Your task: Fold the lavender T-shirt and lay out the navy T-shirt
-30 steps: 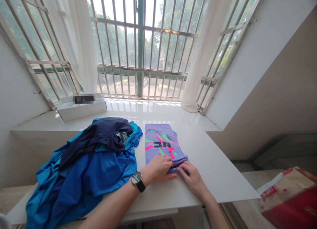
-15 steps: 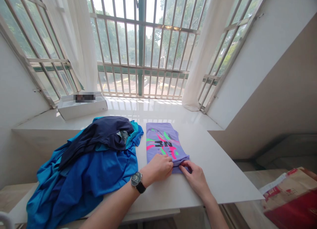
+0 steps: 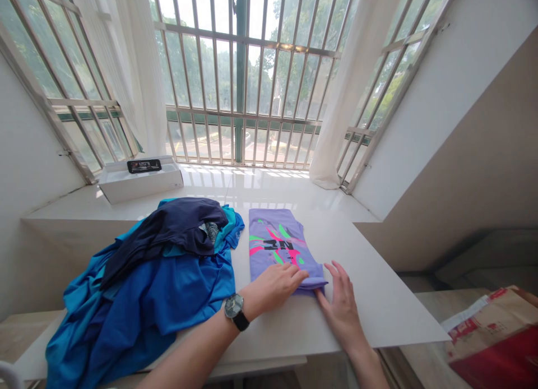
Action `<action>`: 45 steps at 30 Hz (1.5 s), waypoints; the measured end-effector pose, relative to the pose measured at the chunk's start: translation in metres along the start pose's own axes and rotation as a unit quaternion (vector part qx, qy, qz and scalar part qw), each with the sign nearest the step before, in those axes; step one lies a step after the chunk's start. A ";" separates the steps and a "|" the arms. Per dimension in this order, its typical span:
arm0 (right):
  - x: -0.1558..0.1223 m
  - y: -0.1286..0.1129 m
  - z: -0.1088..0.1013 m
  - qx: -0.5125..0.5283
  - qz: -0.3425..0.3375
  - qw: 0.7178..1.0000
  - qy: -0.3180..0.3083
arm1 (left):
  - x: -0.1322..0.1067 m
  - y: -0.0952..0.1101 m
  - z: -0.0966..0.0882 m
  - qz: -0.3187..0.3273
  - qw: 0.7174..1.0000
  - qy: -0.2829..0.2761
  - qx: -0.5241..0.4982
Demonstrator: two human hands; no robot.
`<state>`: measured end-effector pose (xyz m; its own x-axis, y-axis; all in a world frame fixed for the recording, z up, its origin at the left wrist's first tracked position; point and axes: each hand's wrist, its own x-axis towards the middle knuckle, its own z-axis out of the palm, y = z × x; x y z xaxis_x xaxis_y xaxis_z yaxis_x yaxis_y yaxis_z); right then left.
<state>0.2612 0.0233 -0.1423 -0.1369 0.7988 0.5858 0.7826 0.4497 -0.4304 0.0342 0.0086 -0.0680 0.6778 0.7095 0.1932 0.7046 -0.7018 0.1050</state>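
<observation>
Two hands at the near edge of a purple shirt

The shirt (image 3: 277,237) lies folded on the white counter (image 3: 370,293), to the right of a pile of clothes (image 3: 168,288) and just beside it. Its print, in pink, green and black, faces up. A band of cloth is turned up along the near edge, and its right end sticks out toward the right hand (image 3: 339,299).

The left hand (image 3: 275,288) rests palm down across this band, its fingers close together and slightly bent; whether they pinch any cloth cannot be told. A watch (image 3: 234,306) with a dark strap sits on that wrist. The right hand is open, thumb and fingers spread about the right end of the band, with the thumb tip at the cloth.

In the pile, a navy garment (image 3: 176,223) lies over bright blue ones, which spread toward the near left of the counter. Behind, near the window bars (image 3: 238,120), a white box (image 3: 143,187) carries a phone (image 3: 144,166). White curtains (image 3: 138,69) hang at both sides. A red and tan bag (image 3: 496,333) stands at the far right, past the counter's edge.
</observation>
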 end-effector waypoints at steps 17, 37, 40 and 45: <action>-0.019 -0.005 -0.026 -0.017 -0.085 0.989 -0.123 | -0.027 -0.046 -0.028 -0.081 0.952 -0.114 -0.274; -0.024 -0.004 -0.025 0.009 -0.049 0.992 -0.120 | -0.060 0.001 -0.004 -0.168 0.986 -0.009 -0.010; -0.024 -0.003 -0.024 0.012 -0.050 0.991 -0.122 | -0.060 0.001 -0.005 -0.175 0.984 -0.024 -0.015; -0.024 -0.004 -0.023 0.012 -0.052 0.992 -0.110 | -0.057 0.004 -0.005 -0.213 0.976 -0.026 -0.019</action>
<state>0.2755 -0.0070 -0.1390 -0.3475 0.8144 0.4647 0.7432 0.5414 -0.3931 -0.0030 -0.0349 -0.0739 0.3351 0.9393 0.0739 0.9176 -0.3432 0.2004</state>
